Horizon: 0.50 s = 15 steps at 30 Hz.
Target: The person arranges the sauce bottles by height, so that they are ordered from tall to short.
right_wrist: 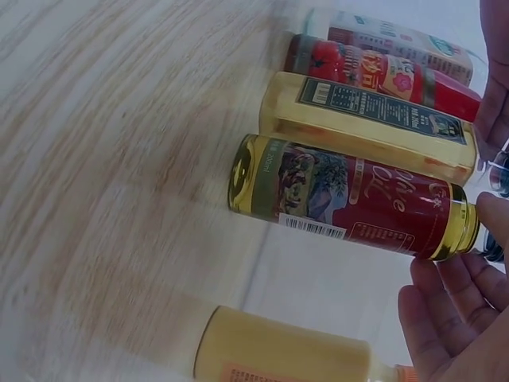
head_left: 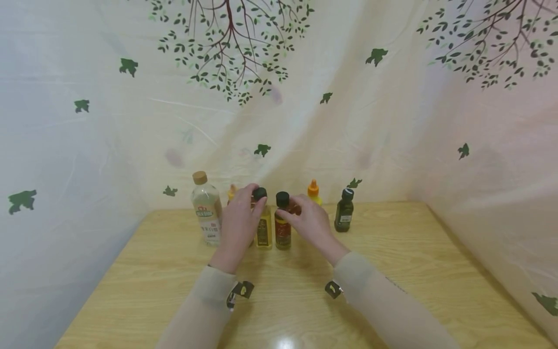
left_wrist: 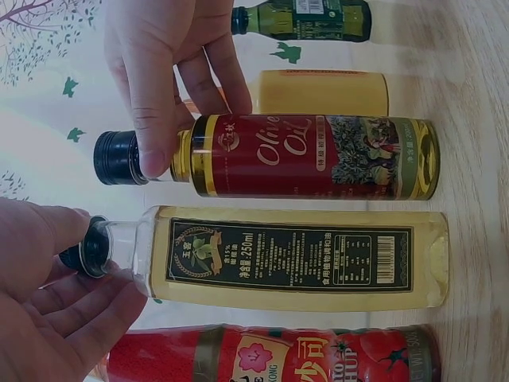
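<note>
The square, clear bottle of pale yellow oil with a black label and black cap (left_wrist: 290, 259) stands upright toward the far edge of the desk (head_left: 279, 295), about midway between its left and right edges. Just beside it, toward the desk's right edge, stands the round, clear bottle of golden oil with a dark red label and black cap (left_wrist: 302, 157), with a narrow gap between the two.

The left hand (head_left: 239, 218) has thumb and fingers curled round the square bottle's cap and neck; the right hand (head_left: 310, 219) pinches the round bottle's neck, thumb against one side and fingers against the other.

To set this pair neatly, a light hold at the necks should serve, with each base flat on the desk and each label turned to the near edge. These narrow bottles would probably tip if pushed high up, so small, level nudges seem best. The left knuckles need care near the red ketchup bottle (right_wrist: 382, 76), as do the right fingers near the yellow squeeze bottle with an orange cap (right_wrist: 278, 346)
</note>
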Motion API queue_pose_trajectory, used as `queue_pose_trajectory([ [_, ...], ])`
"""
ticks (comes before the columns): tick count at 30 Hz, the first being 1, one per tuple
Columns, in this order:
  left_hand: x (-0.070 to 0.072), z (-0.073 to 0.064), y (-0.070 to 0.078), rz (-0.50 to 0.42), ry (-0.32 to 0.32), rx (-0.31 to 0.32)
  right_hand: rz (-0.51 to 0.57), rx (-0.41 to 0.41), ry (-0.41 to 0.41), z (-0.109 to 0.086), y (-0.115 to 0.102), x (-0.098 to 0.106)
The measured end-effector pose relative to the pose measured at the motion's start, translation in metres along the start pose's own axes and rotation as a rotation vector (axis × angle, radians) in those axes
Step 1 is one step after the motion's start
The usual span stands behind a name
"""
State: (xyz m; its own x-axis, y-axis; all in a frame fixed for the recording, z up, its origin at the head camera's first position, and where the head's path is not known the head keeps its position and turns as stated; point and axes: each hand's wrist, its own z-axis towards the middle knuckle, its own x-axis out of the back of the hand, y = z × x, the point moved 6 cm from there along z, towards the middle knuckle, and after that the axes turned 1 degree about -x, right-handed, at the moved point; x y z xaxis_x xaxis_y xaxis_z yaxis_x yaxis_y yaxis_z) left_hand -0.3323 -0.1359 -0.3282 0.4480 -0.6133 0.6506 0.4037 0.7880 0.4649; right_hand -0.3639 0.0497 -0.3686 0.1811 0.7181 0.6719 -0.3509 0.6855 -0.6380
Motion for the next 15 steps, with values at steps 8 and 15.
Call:
queue_pose_trajectory([
  [8, 0.0003, -0.0002, 0.0016, 0.009, 0.005, -0.002, -0.017, -0.01, -0.013, -0.0007, -0.0002, 0.0006],
  [15, 0.0001, -0.0007, 0.0024, 0.006, 0.011, -0.002, -0.011, -0.017, -0.019, -0.0018, 0.0018, 0.002],
])
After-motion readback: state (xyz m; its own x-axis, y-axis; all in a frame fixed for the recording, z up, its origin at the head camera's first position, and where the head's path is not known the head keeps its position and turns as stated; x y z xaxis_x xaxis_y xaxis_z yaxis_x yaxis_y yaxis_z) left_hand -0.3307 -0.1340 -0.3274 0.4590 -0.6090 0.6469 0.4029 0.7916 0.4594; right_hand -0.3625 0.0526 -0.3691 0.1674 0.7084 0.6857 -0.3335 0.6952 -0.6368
